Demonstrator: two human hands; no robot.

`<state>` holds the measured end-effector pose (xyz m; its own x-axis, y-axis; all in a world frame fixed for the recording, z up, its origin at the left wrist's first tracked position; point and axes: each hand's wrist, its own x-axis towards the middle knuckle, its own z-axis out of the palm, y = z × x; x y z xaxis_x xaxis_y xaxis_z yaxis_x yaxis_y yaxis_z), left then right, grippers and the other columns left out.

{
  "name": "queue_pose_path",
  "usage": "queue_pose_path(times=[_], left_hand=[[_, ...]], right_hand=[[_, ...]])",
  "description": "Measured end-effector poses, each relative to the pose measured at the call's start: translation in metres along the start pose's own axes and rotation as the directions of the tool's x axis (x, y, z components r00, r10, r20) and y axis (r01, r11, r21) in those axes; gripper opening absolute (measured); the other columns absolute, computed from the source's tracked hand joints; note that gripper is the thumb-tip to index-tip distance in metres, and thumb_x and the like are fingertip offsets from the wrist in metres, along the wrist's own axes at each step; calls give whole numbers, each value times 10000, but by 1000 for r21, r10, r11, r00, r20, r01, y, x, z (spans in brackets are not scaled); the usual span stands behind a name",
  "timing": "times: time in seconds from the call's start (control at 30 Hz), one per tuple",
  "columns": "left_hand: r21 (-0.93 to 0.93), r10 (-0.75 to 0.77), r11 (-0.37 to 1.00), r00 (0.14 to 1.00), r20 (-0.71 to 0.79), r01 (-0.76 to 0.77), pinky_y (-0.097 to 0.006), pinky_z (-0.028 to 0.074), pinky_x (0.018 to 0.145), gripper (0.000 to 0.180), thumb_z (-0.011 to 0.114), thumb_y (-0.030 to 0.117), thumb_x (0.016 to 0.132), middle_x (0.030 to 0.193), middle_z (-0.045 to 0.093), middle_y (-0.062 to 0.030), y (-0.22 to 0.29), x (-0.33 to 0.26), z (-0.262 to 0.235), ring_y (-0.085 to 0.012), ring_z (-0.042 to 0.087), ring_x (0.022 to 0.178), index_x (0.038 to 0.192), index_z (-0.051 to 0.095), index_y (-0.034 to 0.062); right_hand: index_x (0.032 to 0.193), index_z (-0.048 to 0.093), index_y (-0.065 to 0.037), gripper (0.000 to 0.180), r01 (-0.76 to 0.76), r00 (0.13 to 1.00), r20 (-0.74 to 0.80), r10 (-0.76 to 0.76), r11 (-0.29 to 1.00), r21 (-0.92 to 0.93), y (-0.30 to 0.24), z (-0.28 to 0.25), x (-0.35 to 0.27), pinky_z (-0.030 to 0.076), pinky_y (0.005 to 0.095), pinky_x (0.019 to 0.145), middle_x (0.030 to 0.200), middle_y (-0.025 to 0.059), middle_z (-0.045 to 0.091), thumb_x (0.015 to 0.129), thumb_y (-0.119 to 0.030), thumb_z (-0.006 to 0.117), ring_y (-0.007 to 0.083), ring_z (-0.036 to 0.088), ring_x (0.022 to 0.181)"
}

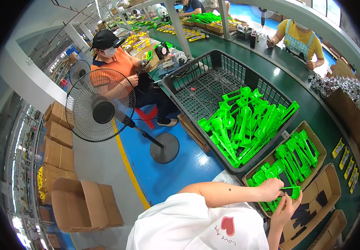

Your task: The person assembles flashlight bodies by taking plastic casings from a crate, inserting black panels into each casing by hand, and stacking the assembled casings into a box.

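A green plastic part (297, 192) with a dark flat piece (288, 191) on its face is between my hands at the lower right. My right hand (285, 210) grips it from below, thumb and fingers along its edge. Curled against its left end, my left hand (270, 190) pinches it; the fingertips are partly hidden. Beneath my hands is a cardboard box (322, 151) of similar green parts (298, 156). Beside it, an open carton (333, 183) contains loose dark strips (303, 217).
A black crate (180, 89) of green parts stands beyond the box. Yellow-and-white pieces (343, 157) lie on the green bench (309, 112), near a pile of clear parts (346, 91). A pedestal fan (104, 112) and a seated co-worker (115, 68) are at left; another person (301, 41) works opposite.
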<state>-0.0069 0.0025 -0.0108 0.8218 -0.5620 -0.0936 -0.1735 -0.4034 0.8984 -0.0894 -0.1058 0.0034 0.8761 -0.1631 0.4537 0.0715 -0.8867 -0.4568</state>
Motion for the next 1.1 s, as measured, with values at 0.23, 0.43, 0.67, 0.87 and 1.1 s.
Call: queue_pose_path(times=[0.23,0.43,0.67,0.87,1.1], left_hand=[[145,86,981,965,249,-125,-432,446,610,267,613,297,705,688,575,-166,7,-5,-9,-343,569,695,695,567,35],[302,68,943,969,239,-141,-428,466,572,88,536,146,684,686,584,-167,0,0,-3,-332,581,646,688,580,70],[549,429,557,782,452,-623,-387,462,565,225,629,290,686,603,569,-87,12,66,-13,-262,584,604,622,558,86],[811,276,386,893,354,-441,-533,185,986,542,407,489,821,1346,291,-48,-15,114,-11,-293,258,1237,1270,360,190],[676,282,547,869,407,-495,-468,250,979,588,401,544,800,1335,323,-67,-34,116,-15,-353,279,1211,1172,483,96]], right_hand=[[1018,382,-26,289,-698,715,537,447,500,512,15,-24,6,365,203,394,694,56,506,814,-121,565,88,479,477],[943,414,-17,319,-477,869,375,322,748,462,22,-9,9,415,263,564,724,46,506,746,-150,628,138,499,627],[1168,328,-24,488,-670,742,436,510,598,440,50,-14,-16,443,292,582,687,101,567,821,-279,558,191,569,640],[898,522,6,255,-651,708,338,620,758,-28,92,-44,-36,443,365,690,782,166,590,771,-208,578,311,570,757],[940,482,8,377,-556,783,61,619,740,-380,173,-19,-37,442,419,748,929,221,506,695,-217,659,378,526,849]])
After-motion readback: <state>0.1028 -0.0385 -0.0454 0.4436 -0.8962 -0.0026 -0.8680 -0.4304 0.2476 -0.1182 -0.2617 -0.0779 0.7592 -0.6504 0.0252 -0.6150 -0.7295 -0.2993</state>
